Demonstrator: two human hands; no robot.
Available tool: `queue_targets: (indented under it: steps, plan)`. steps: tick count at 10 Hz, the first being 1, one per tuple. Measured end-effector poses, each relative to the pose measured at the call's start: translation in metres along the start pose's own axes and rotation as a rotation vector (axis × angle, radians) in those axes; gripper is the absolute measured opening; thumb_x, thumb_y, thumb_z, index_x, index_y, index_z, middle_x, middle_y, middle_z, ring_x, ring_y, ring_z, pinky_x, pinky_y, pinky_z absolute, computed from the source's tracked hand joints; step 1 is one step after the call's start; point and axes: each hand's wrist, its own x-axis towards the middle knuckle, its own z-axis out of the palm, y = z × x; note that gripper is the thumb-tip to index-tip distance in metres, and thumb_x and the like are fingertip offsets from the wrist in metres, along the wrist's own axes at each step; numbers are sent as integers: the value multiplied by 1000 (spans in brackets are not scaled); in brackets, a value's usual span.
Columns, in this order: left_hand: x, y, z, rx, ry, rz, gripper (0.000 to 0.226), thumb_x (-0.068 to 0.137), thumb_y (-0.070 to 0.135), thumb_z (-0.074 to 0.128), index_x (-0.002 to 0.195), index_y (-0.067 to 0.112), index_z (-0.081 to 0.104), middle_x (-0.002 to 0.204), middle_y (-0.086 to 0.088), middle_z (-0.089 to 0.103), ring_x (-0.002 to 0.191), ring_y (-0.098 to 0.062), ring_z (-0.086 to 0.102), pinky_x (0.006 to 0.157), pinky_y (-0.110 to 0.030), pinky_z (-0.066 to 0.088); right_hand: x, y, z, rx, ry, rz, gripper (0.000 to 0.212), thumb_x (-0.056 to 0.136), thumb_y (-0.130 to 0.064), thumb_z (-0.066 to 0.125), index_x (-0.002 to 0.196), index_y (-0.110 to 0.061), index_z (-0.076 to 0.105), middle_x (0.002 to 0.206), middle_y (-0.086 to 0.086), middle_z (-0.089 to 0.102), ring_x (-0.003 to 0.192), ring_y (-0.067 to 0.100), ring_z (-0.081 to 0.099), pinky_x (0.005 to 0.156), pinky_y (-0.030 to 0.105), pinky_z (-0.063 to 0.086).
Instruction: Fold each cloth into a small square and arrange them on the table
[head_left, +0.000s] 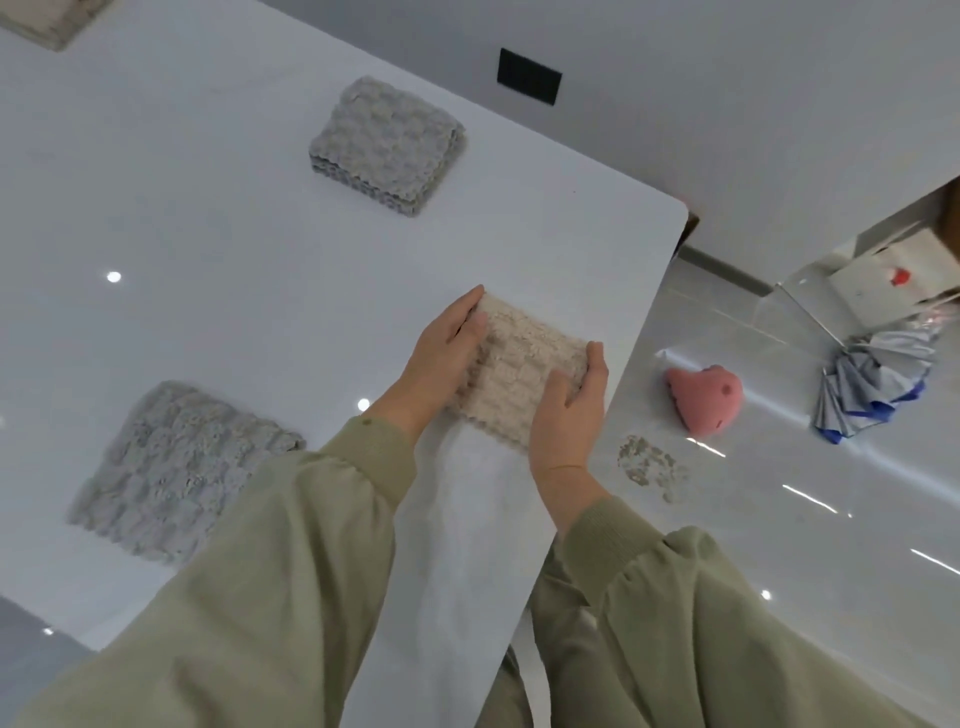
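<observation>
Beige cloth (519, 374) is folded into a chunky rectangle near the right edge of the white counter (208, 260), and I've got it from both ends. My left grip (447, 358) has the thumb on top and the fingers wrapped along the left edge. My right grip (569, 415) pinches the right end, thumb over, fingers curled round it. Can't tell if it's flat on the counter or lifted off. Two gray cloths share the counter, both well apart from mine: a neatly folded one (387, 140) at the far side and a looser, flatter one (176, 467) to my left. Some pink thing (706, 397) lies on the floor to the right.
</observation>
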Motion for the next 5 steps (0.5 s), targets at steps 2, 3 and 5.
queue_targets:
  steps: [2,3,5]
  plan:
    - [-3,12,2,86,-8,-9,48,100,30,40,147,23,29,154,8,26,141,-6,22,114,-24,19,-3,-17,-1,-33,-22,-4,56,98,-13,41,149,-13,17,155,-4,18,130,-15,22,102,2,20]
    - [-6,27,-3,571,64,143,52,101,28,36,149,17,21,158,1,12,146,-13,4,119,-35,6,2,-35,-7,-255,-74,-151,59,95,-19,42,148,-13,16,158,1,11,144,11,10,117,30,14]
    - [-21,90,-13,1209,414,309,63,99,39,30,151,17,2,158,-10,-12,145,-28,-14,115,-48,-4,29,-108,-5,-721,-245,-596,60,97,-33,37,148,-11,16,159,8,2,146,21,-2,115,47,-4]
